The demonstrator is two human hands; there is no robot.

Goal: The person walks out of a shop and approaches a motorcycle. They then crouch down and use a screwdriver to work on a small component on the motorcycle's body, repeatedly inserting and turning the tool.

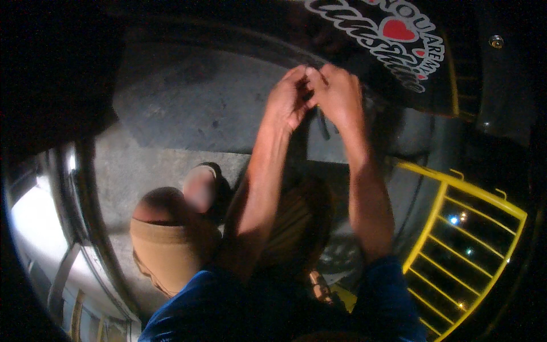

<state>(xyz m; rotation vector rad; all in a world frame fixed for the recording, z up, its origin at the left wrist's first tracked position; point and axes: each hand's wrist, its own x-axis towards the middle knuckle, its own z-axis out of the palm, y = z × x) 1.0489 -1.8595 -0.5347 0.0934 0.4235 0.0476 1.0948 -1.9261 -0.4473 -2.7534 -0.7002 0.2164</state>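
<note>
My left hand [289, 97] and my right hand [340, 94] meet at the lower edge of a dark glossy panel [333, 43]. The fingers of both are bent, with their tips pressed together. Whatever they pinch is too small and too covered by the fingers to name. Below my right palm a short, thin dark-green piece [323, 125] hangs down, like a cord or a stick; whether it joins what the fingers hold, I cannot tell. The panel carries a decal of white lettering with a red heart [397, 29], just above my right hand.
A grey mat [188, 97] lies over the concrete floor [122, 165] beyond my bent knees [165, 251]. To the right stands a yellow metal rack [461, 251] with thin bars. A bright opening [43, 222] shows at the far left. Deep shadow hides much of the surroundings.
</note>
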